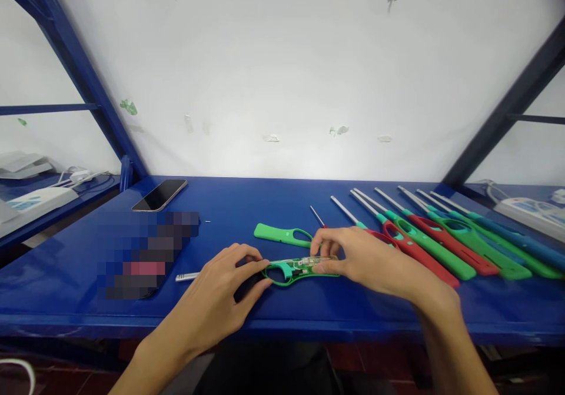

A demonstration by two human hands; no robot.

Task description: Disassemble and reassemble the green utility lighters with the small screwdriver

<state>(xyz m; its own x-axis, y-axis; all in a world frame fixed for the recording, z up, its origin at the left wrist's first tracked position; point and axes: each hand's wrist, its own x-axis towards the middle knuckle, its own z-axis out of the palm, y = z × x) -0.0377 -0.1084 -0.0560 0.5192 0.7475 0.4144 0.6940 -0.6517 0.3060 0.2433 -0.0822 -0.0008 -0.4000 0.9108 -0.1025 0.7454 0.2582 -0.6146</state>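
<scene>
A green gas lighter (pixel 289 281) lies opened on the blue table, its inner parts showing, with a teal trigger (pixel 285 271) in the finger loop. My left hand (pixel 229 286) pinches the lighter's front end between thumb and fingers; the metal tube (pixel 186 276) sticks out to the left behind that hand. My right hand (pixel 342 259) has its thumb and fingers closed on the clear fuel tank (pixel 311 260) in the handle half. Just beyond lies the loose green handle cover (pixel 278 233). A screwdriver (pixel 316 215) with a thin shaft rests behind my right hand, its handle partly hidden.
Several red, green and blue lighters (pixel 441 239) lie in a slanted row at right, tubes pointing back. A phone (pixel 161 195) sits at back left, near a blurred-out dark object (pixel 152 259) and a tiny metal piece (pixel 208 222). Blue posts (pixel 88 71) flank the white wall.
</scene>
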